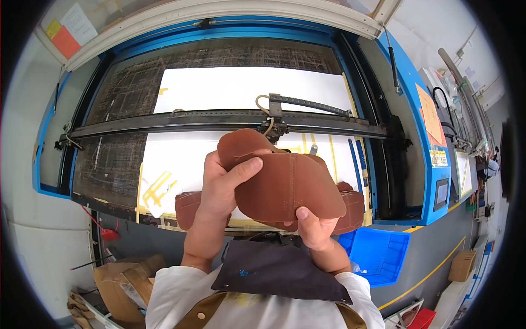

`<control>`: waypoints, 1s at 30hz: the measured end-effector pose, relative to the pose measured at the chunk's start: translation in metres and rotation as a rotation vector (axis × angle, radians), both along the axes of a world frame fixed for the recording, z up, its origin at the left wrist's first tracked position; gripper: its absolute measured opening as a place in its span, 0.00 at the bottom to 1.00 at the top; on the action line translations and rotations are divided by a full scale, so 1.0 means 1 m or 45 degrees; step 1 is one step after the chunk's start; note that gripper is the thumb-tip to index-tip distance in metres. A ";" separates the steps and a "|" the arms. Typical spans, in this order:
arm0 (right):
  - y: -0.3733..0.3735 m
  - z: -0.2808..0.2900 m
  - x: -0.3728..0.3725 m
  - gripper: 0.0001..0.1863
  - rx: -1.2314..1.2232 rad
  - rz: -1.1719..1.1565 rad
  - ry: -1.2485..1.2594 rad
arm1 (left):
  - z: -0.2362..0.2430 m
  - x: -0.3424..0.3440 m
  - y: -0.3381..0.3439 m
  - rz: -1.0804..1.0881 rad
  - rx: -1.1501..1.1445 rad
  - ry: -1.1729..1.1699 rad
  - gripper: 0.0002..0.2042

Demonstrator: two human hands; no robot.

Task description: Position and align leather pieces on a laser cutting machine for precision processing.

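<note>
The left hand was partly closed, its thumb pressed on top of a brown stitched piece near its upper left; its fingers were mostly hidden behind. The right hand pinched the lower right edge, thumb on the face beside the foot of the seam, fingers underneath. The piece was held up between the two hands, over the near edge of the machine's bed, its seam running nearly straight up and down. At upper left a rounded brown flap curled above the left thumb; whether it belonged to the same piece could not be told.

For good handling, the grip probably called for light, even pressure: enough to keep the panel spread, not enough to stretch it or crease the flap. The right thumb would have done better a little clear of the stitching, leaving the seam's whole line open to the eye.

Beneath, more brown material showed at the left and right of the forearms, best kept from being dragged by the wrists. Beyond lay a white sheet with yellow tape, crossed by a dark gantry. A blue bin stood near the right forearm.
</note>
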State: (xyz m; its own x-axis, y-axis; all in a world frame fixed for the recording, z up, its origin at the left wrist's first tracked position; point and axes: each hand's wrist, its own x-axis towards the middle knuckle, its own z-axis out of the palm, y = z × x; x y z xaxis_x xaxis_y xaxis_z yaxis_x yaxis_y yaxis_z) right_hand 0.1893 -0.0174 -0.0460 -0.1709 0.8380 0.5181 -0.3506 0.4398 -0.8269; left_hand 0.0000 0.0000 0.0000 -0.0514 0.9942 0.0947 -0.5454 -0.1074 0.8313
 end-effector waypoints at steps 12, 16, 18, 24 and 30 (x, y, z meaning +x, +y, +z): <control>-0.001 0.005 -0.005 0.28 -0.103 0.091 0.052 | -0.002 -0.005 -0.001 0.037 0.007 0.013 0.10; 0.004 -0.007 -0.004 0.32 -0.402 0.280 0.225 | -0.009 -0.013 -0.005 0.095 -0.083 0.070 0.11; 0.021 -0.039 0.008 0.39 -0.699 0.656 0.543 | -0.019 -0.023 -0.006 0.145 -0.129 0.108 0.11; 0.066 -0.153 -0.004 0.17 -1.219 0.614 -0.374 | -0.114 -0.082 -0.024 0.034 -0.587 0.314 0.14; 0.031 -0.215 -0.081 0.12 -1.242 0.701 -0.722 | -0.212 -0.157 -0.095 0.229 -0.996 0.536 0.14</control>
